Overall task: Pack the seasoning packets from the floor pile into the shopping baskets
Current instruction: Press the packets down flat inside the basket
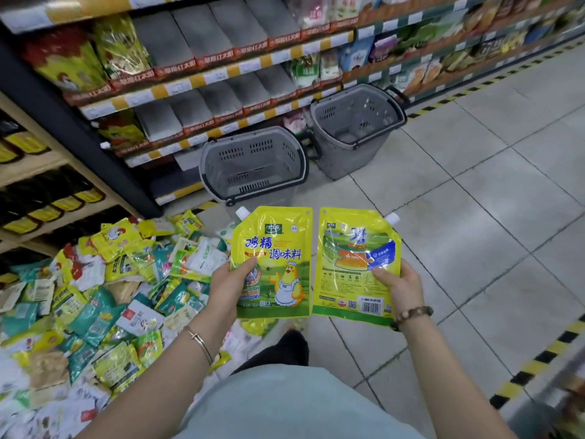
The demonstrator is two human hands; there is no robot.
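My left hand grips a yellow spouted seasoning pouch by its lower left edge, its front with a cartoon chicken facing me. My right hand grips a second yellow spouted pouch by its lower right edge, back side and barcode facing me. Both pouches are held upright side by side above the floor. A large pile of seasoning packets covers the floor at the left. Two grey shopping baskets stand ahead by the shelves: the nearer one and a farther one. Nothing shows inside either.
Stocked store shelves run along the left and back, with dark bottles at far left. Grey tiled floor opens to the right, edged by yellow-black striped tape. My knee and dark shoe are below the pouches.
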